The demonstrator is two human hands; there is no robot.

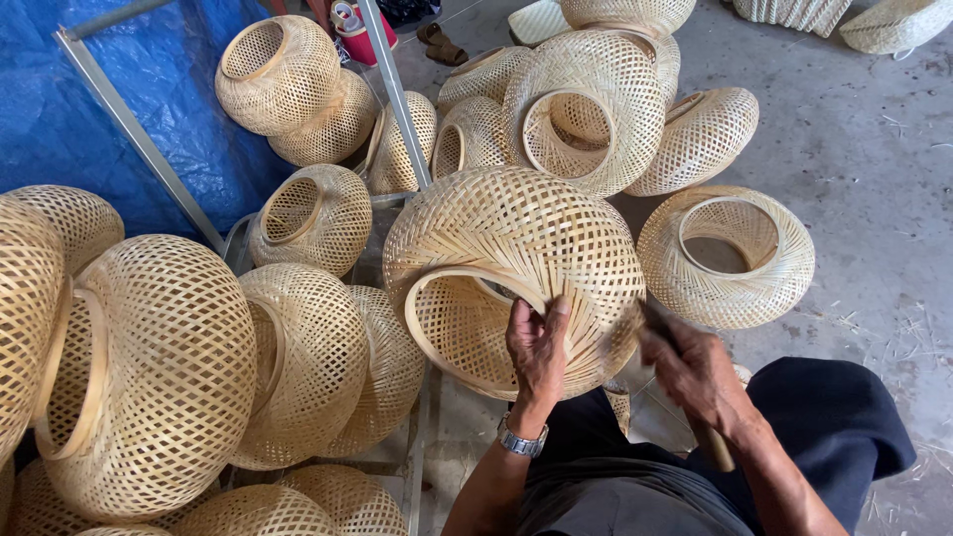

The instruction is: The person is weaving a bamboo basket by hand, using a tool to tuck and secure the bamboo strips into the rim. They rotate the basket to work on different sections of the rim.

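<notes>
Gripping woven bamboo shade (516, 248) at its rim with left hand (537, 347), opening tilting toward the lap, right hand (695, 372) clutching a blurred tool (717, 449) alongside.

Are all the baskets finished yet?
Many round woven bamboo shades lie piled around, looking complete. One large pale woven shade is in hand: the left hand grips its rim while the right hand, blurred, works its side with a wooden-handled tool. What's left is unclear.
</notes>
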